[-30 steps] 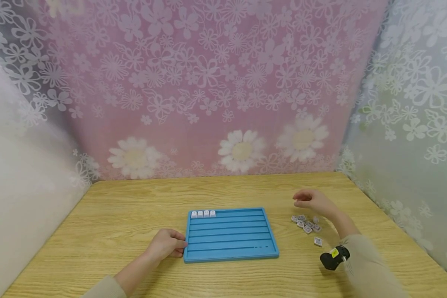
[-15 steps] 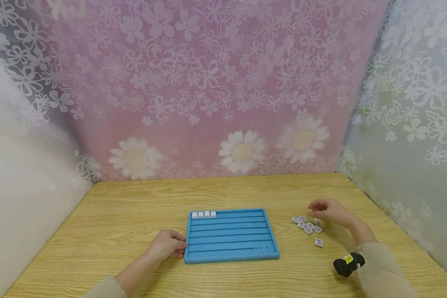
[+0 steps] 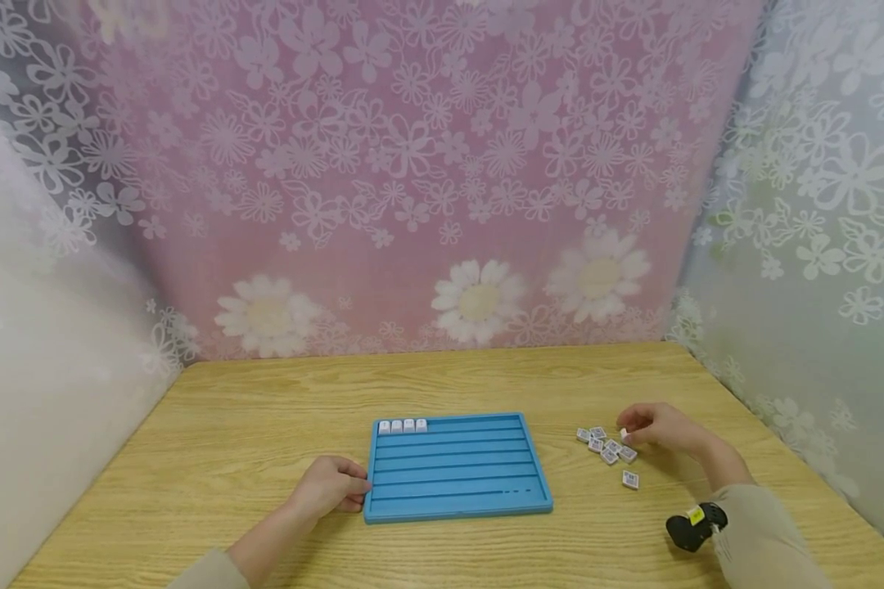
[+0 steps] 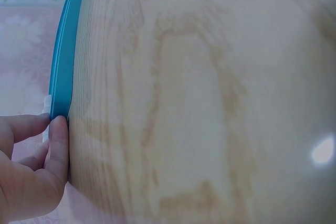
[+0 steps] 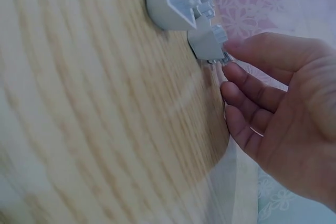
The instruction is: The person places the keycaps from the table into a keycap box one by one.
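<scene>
Across the pale wood-grain counter (image 3: 280, 401), as the head view gives it to me, a flat blue rectangular tray with raised ledges (image 3: 449, 470) lies with its long axis running left to right. Well off its right end, the right hand (image 3: 656, 427) seems to pinch a small white plastic keycap (image 3: 623, 433) between thumb and fingers. From those fingers the tray lies to the left, and a cluster of loose, square, grey-white keycaps (image 3: 609, 456) sits between, just beside the hand. By my judgement the leftward line over that cluster matters most: it leads to the far ledge, where four white keycaps in a row (image 3: 408, 425) stand at the left end. The right hand is nearer the loose pieces, the left hand (image 3: 329, 487) nearer the tray.

Through the left wrist camera I see thumb and finger pinching the tray's edge by its near left corner, with the long near side stretching away from them.

On the right wrist camera, thumb and forefinger tips almost meet, the other fingers bent below them. Loose keycaps lie just past the tips; I cannot tell from this angle how the pinched one sits.
</scene>
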Tool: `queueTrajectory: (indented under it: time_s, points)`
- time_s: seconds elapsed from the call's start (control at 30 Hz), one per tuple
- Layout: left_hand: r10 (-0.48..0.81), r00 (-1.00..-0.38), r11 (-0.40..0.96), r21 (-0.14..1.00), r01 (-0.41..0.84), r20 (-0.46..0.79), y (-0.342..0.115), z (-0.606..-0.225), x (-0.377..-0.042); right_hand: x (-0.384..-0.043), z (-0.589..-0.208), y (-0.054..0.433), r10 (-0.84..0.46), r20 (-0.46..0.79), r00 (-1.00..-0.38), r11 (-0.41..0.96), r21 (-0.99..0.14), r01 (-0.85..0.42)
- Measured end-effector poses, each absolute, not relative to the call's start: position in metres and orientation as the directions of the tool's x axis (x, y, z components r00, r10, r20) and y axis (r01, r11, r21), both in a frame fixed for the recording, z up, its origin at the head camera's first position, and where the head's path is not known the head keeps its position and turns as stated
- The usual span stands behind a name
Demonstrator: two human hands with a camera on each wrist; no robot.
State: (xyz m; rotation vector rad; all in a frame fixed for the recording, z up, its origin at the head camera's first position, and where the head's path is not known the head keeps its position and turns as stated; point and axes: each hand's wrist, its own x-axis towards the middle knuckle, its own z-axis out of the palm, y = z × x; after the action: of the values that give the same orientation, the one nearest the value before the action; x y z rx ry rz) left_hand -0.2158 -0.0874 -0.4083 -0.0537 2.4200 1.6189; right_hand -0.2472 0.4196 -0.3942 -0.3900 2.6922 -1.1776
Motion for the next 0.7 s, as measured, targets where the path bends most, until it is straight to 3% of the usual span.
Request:
queueTrajectory:
  time_s: [0.4,0.7]
  points:
    - [0.095,-0.972,0.383,0.909,-0.162,-0.213,-0.0881,-0.4118,-0.2166,-0.2480,-0.4014,0.4207,-0.298,-0.094,-0.950,0.661,-0.739,-0.134]
    - [0.089,-0.975,0.377,0.913,-0.158,-0.206,-0.0876,-0.4110,-0.2177,-0.2490,-0.3988,0.4196,-0.333,-0.053,-0.941,0.668,-0.718,-0.196]
